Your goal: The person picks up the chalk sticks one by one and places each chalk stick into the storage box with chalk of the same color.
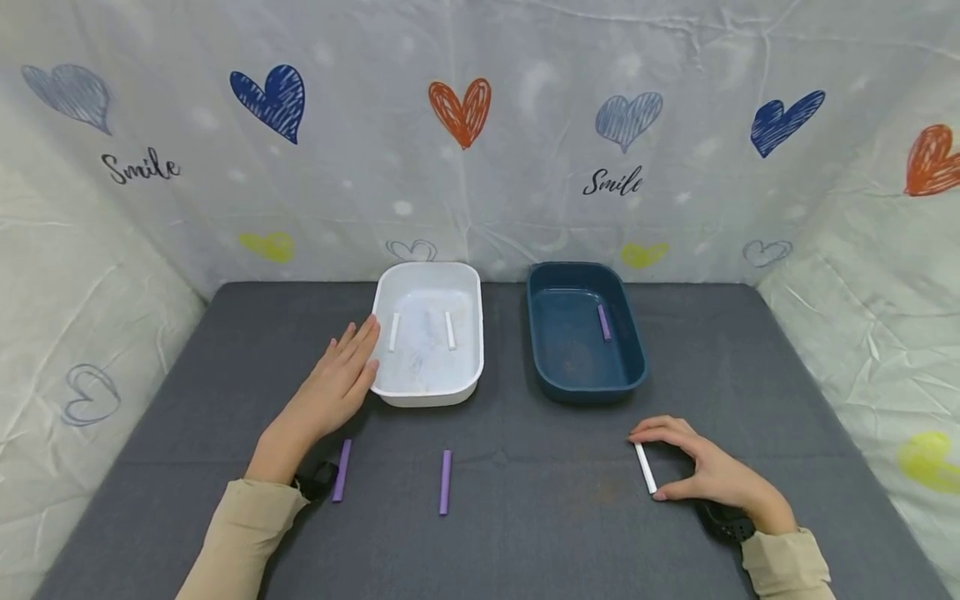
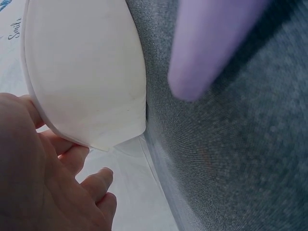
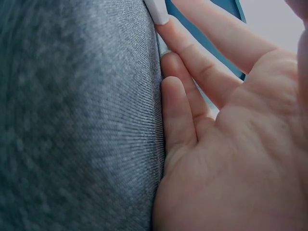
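Lower right of the frame: my right hand [image 1: 705,471] pinches the white stick [image 1: 645,467] on the counter [image 1: 540,483], while my left hand [image 1: 337,383], fingers straight, touches the white tub [image 1: 429,392] at centre left.

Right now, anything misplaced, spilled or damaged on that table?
Nothing stands out. White tray holds two white sticks, blue tray one purple stick. Two more purple sticks lie on the cloth. Left hand touches the white tray; right hand pinches a white stick.
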`<state>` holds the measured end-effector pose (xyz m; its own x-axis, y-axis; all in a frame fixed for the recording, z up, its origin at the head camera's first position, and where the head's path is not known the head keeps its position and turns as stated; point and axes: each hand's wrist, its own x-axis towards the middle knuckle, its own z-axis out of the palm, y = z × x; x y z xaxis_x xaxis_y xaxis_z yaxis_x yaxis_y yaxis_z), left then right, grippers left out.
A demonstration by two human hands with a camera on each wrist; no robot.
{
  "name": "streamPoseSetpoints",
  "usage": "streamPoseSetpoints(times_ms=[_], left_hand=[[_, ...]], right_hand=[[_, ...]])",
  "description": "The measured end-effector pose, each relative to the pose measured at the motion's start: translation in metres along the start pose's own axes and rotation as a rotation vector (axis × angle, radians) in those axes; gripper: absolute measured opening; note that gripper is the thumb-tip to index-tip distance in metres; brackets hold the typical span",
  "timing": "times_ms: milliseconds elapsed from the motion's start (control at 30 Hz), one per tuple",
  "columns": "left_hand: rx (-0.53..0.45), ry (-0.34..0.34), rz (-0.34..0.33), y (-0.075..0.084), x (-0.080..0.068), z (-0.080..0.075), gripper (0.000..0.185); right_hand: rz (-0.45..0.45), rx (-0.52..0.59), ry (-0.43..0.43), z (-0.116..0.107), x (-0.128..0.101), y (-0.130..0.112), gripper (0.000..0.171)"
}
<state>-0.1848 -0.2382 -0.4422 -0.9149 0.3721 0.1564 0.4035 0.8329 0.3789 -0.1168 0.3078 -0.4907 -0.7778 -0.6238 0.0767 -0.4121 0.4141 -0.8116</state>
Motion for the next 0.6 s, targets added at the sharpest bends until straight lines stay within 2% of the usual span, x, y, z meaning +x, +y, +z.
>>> streamPoseSetpoints(times_ms=[600], left_hand=[[-0.016, -0.002, 0.013, -0.0006, -0.0003, -0.0002, 0.058]], right_hand=[[0.032, 0.038, 0.022, -0.0021, -0.0006, 0.0049, 0.061]])
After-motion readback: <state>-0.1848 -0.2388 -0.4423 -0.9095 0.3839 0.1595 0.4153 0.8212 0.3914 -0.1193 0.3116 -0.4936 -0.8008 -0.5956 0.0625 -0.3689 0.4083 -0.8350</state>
